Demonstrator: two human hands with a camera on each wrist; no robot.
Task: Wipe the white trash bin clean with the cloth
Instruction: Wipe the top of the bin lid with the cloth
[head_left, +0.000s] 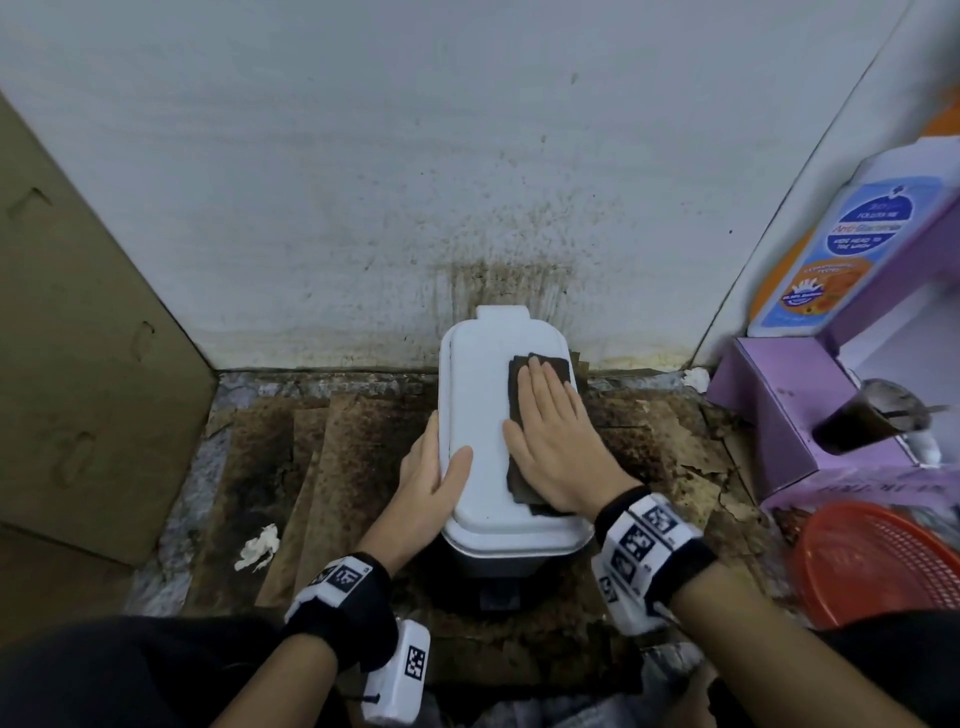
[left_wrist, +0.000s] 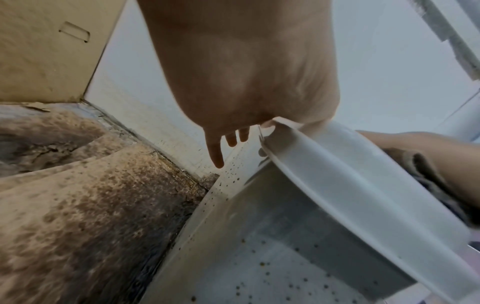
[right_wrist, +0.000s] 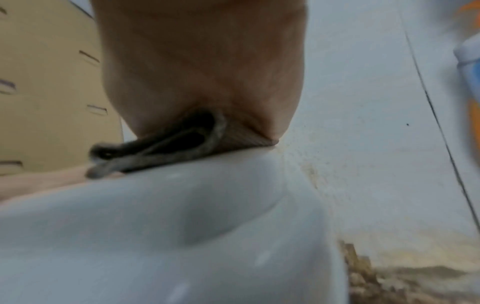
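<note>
While we had the right hand (head_left: 553, 441) flat on the cloth (head_left: 519, 415), fingers straight and pressing it onto the right half of the lid, the bin (head_left: 498, 431) stood on the stained floor (head_left: 322, 457) against the spattered wall (head_left: 467, 182). Our left hand (head_left: 434, 478) steadied the lid's left edge: thumb on top, fingers loosely extended down the side, not clamped.

Risks as we judged them:
- The loose brace could have let the bin slide or tip under a hard stroke.
- Pressure near the front could have rocked the lid.
- Already dark and folded, the cloth could have smeared grime around.
- The speckled side of the bin (left_wrist: 259, 257) looked unwiped and easy to miss.
- A long stroke could have dragged the cloth into the wall's dirt.
</note>
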